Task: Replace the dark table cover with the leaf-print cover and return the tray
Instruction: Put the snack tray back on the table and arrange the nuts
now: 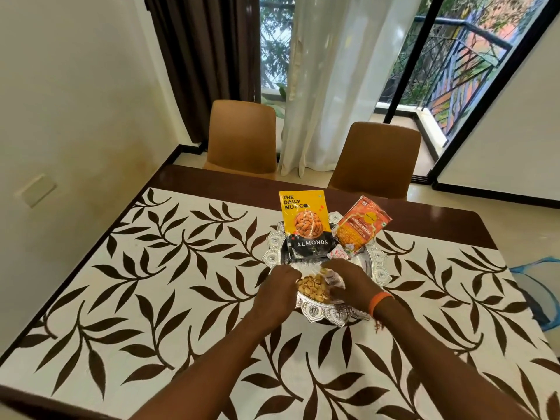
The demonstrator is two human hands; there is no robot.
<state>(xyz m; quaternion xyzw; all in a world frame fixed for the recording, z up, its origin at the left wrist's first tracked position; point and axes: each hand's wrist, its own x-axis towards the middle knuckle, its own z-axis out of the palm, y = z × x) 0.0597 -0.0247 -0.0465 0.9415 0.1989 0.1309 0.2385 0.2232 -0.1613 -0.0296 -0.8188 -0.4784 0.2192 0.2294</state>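
Observation:
The white leaf-print cover (169, 268) lies spread flat over the dark wooden table (424, 219). A round silver tray (378, 268) with an ornate rim rests on it near the middle. On the tray lie a yellow-and-black almonds pouch (306, 225), an orange snack packet (360, 227) and a clear bag of nuts (315, 287). My left hand (277, 294) and my right hand (353, 283) are both over the tray's near part, fingers curled on the clear bag from either side. The dark cover is not in view.
Two brown chairs (242, 137) (375, 159) stand at the table's far side. A wall runs close along the left. Curtains and a glass balcony door are behind the chairs. A blue object (536, 286) lies on the floor at the right.

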